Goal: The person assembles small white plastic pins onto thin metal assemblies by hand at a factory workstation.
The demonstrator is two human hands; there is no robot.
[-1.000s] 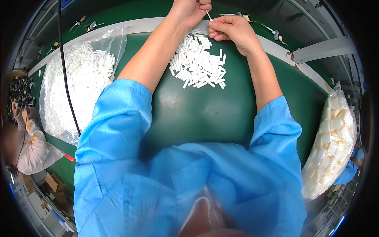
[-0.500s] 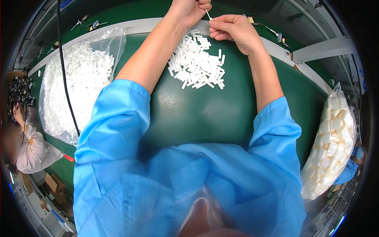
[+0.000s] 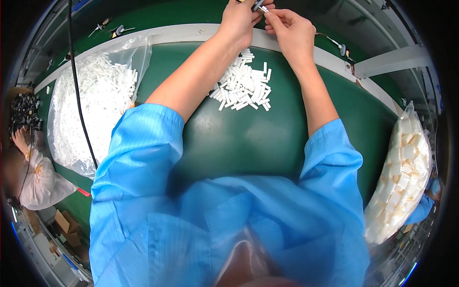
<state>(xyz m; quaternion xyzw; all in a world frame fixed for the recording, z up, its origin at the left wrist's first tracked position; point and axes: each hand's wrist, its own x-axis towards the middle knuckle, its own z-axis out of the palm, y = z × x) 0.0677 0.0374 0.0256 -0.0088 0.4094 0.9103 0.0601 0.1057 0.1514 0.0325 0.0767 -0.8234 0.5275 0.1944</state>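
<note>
Presently, both hands meet at far edge of bench. Left hand pinches small dark-tipped part; right hand, fingertips closed, grips thin white piece against it. Pile of white pieces lies just below wrists. Judgement: keep piece square to part, press with fingertips only, elbows steady. Bag of white pieces at left, second bag at right, both untouched.

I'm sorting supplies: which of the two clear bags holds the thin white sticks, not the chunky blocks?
The bag at the person's left, lying open; the right-hand bag holds chunkier cream blocks.
</note>
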